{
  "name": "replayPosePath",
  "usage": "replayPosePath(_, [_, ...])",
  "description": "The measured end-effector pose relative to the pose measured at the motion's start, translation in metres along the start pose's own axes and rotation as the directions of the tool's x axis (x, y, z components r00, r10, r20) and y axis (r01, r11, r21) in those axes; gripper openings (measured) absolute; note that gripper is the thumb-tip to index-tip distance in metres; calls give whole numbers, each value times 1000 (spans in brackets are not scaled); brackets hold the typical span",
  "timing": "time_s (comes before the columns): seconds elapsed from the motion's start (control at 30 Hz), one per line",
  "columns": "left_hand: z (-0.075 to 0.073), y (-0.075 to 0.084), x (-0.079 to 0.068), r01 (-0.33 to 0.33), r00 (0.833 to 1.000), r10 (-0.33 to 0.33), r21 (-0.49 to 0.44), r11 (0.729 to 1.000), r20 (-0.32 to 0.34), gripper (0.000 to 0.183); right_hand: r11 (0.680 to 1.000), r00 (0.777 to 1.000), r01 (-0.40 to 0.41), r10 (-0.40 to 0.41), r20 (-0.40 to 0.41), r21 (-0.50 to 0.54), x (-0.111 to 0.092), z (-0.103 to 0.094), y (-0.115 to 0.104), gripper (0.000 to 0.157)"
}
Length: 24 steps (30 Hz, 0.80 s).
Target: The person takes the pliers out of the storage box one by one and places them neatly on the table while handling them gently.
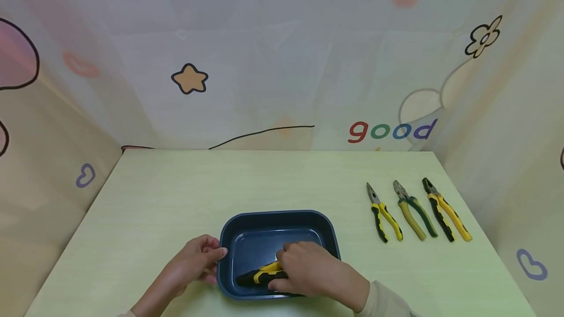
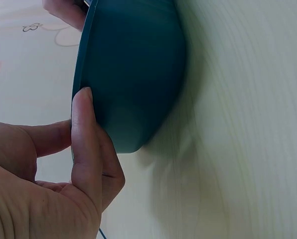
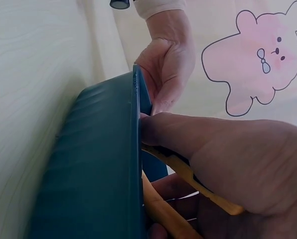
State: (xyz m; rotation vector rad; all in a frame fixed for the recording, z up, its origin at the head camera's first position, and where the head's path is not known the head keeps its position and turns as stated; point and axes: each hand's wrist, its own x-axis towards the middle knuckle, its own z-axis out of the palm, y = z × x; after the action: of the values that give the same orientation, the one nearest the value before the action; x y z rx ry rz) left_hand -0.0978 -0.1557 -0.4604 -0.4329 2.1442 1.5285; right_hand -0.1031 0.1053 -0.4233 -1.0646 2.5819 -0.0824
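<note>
A dark blue rectangular tray (image 1: 277, 214) lies near the front of the table. At its left side my left hand (image 1: 194, 260) pinches the rim; in the left wrist view the thumb and fingers (image 2: 83, 134) sit on either side of the tray's edge. Inside the tray my right hand (image 1: 306, 268) grips yellow-and-black pliers (image 1: 264, 274), whose dark head points left, low along the front wall. In the right wrist view the yellow handles (image 3: 171, 214) lie within the hand, partly hidden by the thumb and palm.
To the right lie three more pliers in a row: yellow-and-black long-nose pliers (image 1: 381, 214), green-handled pliers (image 1: 414, 212) and another yellow-and-black pair (image 1: 445, 209). Printed cloth (image 1: 246, 53) hangs behind the pale table (image 1: 154, 199) and along both sides.
</note>
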Motion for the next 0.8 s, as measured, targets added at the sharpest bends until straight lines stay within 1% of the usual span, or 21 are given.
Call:
replayPosePath(0.13, [0, 1, 0, 9, 1000, -9, 6, 1000, 1, 19, 1000, 999, 22, -22, -24, -14, -1, 0, 3, 48])
replayPosePath(0.27, [-1, 1, 1, 15, 1000, -15, 6, 1000, 2, 20, 1000, 999, 24, -25, -38, -13, -3, 1, 7, 47])
replayPosePath(0.43, [-1, -1, 0, 2, 1000, -2, -9, 1000, 2, 18, 1000, 998, 20, -21, -59, -10, -7, -1, 13, 47])
replayPosePath(0.67, [-2, -2, -2, -17, 1000, 17, -22, 1000, 1, 17, 999, 996, 21, -19, -85, 31, -15, -4, 23, 46])
replayPosePath(0.8, [-2, -2, -3, -26, 1000, 26, -23, 999, -4, 16, 999, 993, 19, -16, -113, 27, -18, -5, 31, 46])
